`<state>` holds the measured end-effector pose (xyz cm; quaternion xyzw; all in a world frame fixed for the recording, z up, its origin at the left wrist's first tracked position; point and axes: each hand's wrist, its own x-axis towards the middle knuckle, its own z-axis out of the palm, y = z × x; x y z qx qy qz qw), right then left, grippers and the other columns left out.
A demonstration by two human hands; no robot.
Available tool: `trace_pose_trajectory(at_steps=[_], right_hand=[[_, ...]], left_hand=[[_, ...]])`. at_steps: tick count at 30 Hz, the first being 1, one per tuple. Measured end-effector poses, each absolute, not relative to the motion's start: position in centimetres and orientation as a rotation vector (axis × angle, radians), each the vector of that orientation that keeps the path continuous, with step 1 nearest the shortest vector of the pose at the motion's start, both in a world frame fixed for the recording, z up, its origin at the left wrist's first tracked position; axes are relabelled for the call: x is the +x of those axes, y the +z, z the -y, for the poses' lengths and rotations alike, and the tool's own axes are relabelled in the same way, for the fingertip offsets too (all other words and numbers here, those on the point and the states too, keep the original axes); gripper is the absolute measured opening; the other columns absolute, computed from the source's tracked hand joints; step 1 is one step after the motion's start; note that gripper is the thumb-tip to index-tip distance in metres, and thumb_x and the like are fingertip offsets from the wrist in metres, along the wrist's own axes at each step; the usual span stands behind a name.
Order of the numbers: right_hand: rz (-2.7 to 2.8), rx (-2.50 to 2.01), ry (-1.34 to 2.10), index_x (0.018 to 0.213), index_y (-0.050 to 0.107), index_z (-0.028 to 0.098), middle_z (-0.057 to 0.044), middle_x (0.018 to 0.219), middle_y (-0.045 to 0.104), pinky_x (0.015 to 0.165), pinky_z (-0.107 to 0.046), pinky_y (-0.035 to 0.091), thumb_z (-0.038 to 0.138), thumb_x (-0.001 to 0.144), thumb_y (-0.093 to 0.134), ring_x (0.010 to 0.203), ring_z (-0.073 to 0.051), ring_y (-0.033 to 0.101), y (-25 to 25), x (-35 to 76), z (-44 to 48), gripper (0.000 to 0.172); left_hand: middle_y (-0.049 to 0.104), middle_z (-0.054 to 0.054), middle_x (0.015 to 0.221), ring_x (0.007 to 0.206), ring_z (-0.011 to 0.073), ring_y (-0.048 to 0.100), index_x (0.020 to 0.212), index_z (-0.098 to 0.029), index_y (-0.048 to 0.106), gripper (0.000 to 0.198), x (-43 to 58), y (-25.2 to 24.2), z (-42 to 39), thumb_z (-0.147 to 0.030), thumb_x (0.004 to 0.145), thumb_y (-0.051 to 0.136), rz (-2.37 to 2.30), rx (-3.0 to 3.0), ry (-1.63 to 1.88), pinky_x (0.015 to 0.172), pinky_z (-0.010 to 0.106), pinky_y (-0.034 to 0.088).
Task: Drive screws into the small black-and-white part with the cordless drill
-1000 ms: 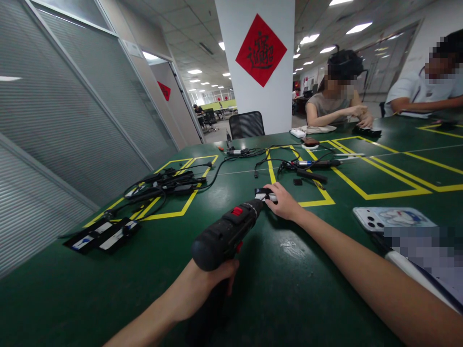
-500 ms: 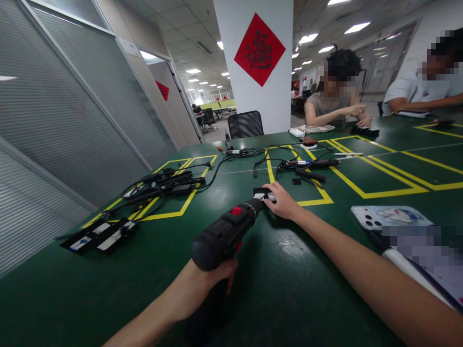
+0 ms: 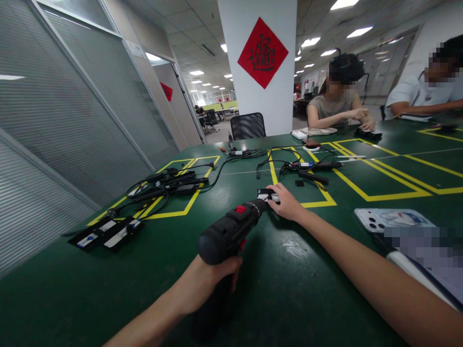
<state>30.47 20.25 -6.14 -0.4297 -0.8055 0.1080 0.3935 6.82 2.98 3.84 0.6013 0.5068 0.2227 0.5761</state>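
My left hand (image 3: 220, 272) is wrapped round the handle of a black cordless drill (image 3: 231, 229) with red switches. The drill's chuck points away from me, at a small black-and-white piece (image 3: 265, 194) on the table. Fingers of my right hand (image 3: 285, 202) are bent over that piece and grip its right side. The drill's tip meets or nearly touches the piece; contact cannot be made out. Most of the piece is hidden by the chuck and my fingers.
Tangled black cables (image 3: 170, 183) and two dark cards (image 3: 104, 233) lie left. Beyond my right hand are a pen-shaped electric screwdriver (image 3: 318, 165) and a small black block (image 3: 299, 183). A phone (image 3: 394, 219) lies right. Two people (image 3: 338, 103) sit across the green table (image 3: 162, 289).
The whole view has shifted slightly right and down. Both hands keep their hold, and the drill stays at the small piece.
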Motion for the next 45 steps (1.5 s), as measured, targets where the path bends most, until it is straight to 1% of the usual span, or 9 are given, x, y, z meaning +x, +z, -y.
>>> trace_pose_trajectory(at_steps=[3, 15, 23, 25, 30, 34, 39, 42, 45], right_hand=[[2.042, -1.089, 0.267, 0.120, 0.050, 0.019, -0.008, 0.111, 0.049, 0.099, -0.036, 0.039, 0.022, 0.081, 0.054, 0.104, -0.021, 0.051, -6.2, 30.5, -20.2, 0.039], [2.033, -1.088, 0.303, 0.120, 0.049, 0.018, -0.009, 0.111, 0.050, 0.098, -0.037, 0.040, 0.024, 0.081, 0.055, 0.103, -0.021, 0.051, -6.1, 30.4, -20.3, 0.040], [2.030, -1.074, 0.284, 0.120, 0.050, 0.018, -0.009, 0.110, 0.050, 0.098, -0.035, 0.039, 0.022, 0.081, 0.055, 0.104, -0.021, 0.050, -6.1, 30.3, -20.1, 0.040], [2.033, -1.073, 0.273, 0.120, 0.049, 0.018, -0.009, 0.110, 0.050, 0.098, -0.034, 0.039, 0.022, 0.081, 0.055, 0.104, -0.021, 0.050, -6.1, 30.3, -20.1, 0.040], [2.038, -1.083, 0.269, 0.121, 0.049, 0.019, -0.009, 0.111, 0.050, 0.098, -0.035, 0.039, 0.023, 0.081, 0.054, 0.104, -0.021, 0.050, -6.2, 30.4, -20.2, 0.041], [2.036, -1.092, 0.282, 0.121, 0.049, 0.019, -0.008, 0.111, 0.050, 0.098, -0.035, 0.039, 0.023, 0.080, 0.055, 0.104, -0.021, 0.051, -6.3, 30.4, -20.2, 0.042], [2.031, -1.096, 0.286, 0.122, 0.049, 0.020, -0.008, 0.112, 0.050, 0.098, -0.037, 0.038, 0.022, 0.080, 0.056, 0.104, -0.021, 0.051, -6.4, 30.4, -20.4, 0.043], [2.030, -1.094, 0.280, 0.121, 0.049, 0.019, -0.008, 0.111, 0.049, 0.099, -0.036, 0.038, 0.023, 0.080, 0.055, 0.104, -0.021, 0.051, -6.4, 30.4, -20.4, 0.042], [2.030, -1.089, 0.281, 0.120, 0.050, 0.019, -0.008, 0.111, 0.050, 0.099, -0.036, 0.038, 0.023, 0.080, 0.055, 0.105, -0.021, 0.050, -6.3, 30.4, -20.4, 0.041]], left_hand=[[0.055, 0.002, 0.065, 0.062, 0.0150, 0.053, 0.069, -0.013, 0.056, 0.022, 6.7, 3.6, -3.0, -0.029, 0.083, 0.051, -1.175, 1.413, 0.515, 0.065, 0.031, 0.043], [0.057, 0.002, 0.063, 0.060, 0.0146, 0.052, 0.072, -0.013, 0.058, 0.026, 6.8, 3.9, -2.7, -0.034, 0.084, 0.050, -1.240, 1.475, 0.461, 0.063, 0.031, 0.041], [0.058, 0.004, 0.065, 0.064, 0.0157, 0.054, 0.060, -0.012, 0.058, 0.034, 6.8, 4.2, -2.7, -0.036, 0.085, 0.049, -1.269, 1.472, 0.412, 0.068, 0.032, 0.043], [0.058, 0.004, 0.066, 0.064, 0.0157, 0.054, 0.062, -0.012, 0.058, 0.032, 6.9, 4.2, -2.8, -0.034, 0.084, 0.049, -1.263, 1.459, 0.421, 0.067, 0.032, 0.043], [0.059, 0.002, 0.063, 0.060, 0.0153, 0.054, 0.079, -0.012, 0.059, 0.022, 7.1, 4.2, -2.8, -0.032, 0.082, 0.051, -1.270, 1.417, 0.463, 0.063, 0.031, 0.043], [0.059, 0.001, 0.062, 0.060, 0.0154, 0.054, 0.080, -0.013, 0.057, 0.019, 7.1, 4.2, -2.8, -0.031, 0.082, 0.050, -1.277, 1.438, 0.464, 0.063, 0.031, 0.042], [0.059, 0.002, 0.061, 0.059, 0.0149, 0.053, 0.071, -0.014, 0.055, 0.020, 7.2, 4.4, -2.8, -0.030, 0.082, 0.050, -1.293, 1.431, 0.461, 0.062, 0.030, 0.042], [0.059, 0.000, 0.059, 0.057, 0.0142, 0.052, 0.084, -0.014, 0.055, 0.016, 7.3, 4.5, -2.7, -0.029, 0.081, 0.052, -1.276, 1.448, 0.508, 0.060, 0.028, 0.041], [0.059, 0.000, 0.060, 0.057, 0.0148, 0.053, 0.084, -0.014, 0.055, 0.017, 7.3, 4.4, -2.7, -0.031, 0.081, 0.052, -1.278, 1.433, 0.503, 0.059, 0.029, 0.042]])
